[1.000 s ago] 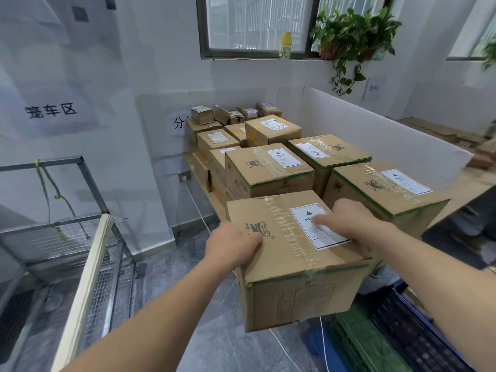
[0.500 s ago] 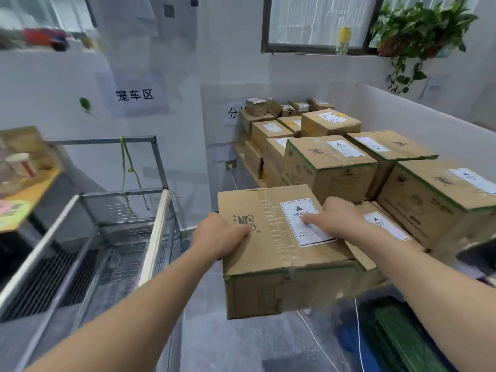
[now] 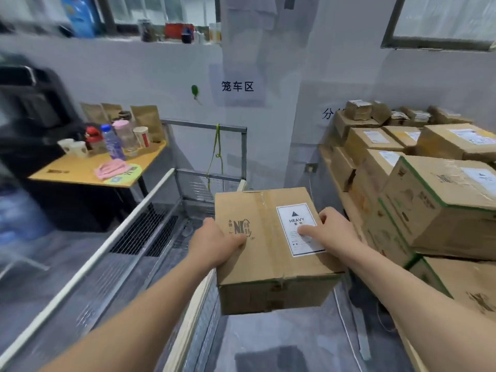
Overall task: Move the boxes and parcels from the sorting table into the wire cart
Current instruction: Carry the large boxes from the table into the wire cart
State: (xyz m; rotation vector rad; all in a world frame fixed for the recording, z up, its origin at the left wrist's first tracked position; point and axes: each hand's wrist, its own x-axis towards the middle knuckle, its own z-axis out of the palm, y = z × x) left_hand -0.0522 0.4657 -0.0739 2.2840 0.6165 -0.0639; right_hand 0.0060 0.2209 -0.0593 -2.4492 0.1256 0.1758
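Cardboard box [image 3: 268, 245] with a white HEAVY label [image 3: 299, 229] is up in the air between our two hands, clear of the floor. Our left hand [image 3: 214, 244] clamps the left side, thumb hooked over the top edge by the printed logo. Our right hand [image 3: 332, 232] grips the right side, fingers curled over the top and lying on the label. The box hangs just right of the wire cart [image 3: 150, 245], above its near rail. Stacked boxes [image 3: 434, 200] sit on the sorting table [image 3: 326, 157] to our right.
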